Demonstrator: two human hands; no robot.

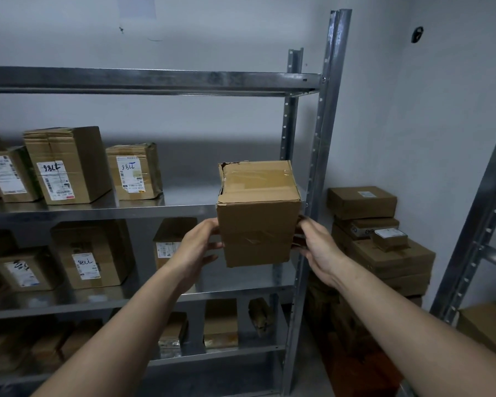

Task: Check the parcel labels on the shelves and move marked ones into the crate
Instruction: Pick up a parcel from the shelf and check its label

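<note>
Left grip (pixel 196 247) and right grip (pixel 317 247) clasp opposite sides of a taped brown cardboard parcel (pixel 258 213), held before the grey metal shelving (pixel 155 81) at its right end. No label shows yet, so a slow, firm turn should bring any mark into view.

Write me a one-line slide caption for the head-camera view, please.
Left hand and right hand hold a taped box before metal shelves of labelled parcels.
</note>
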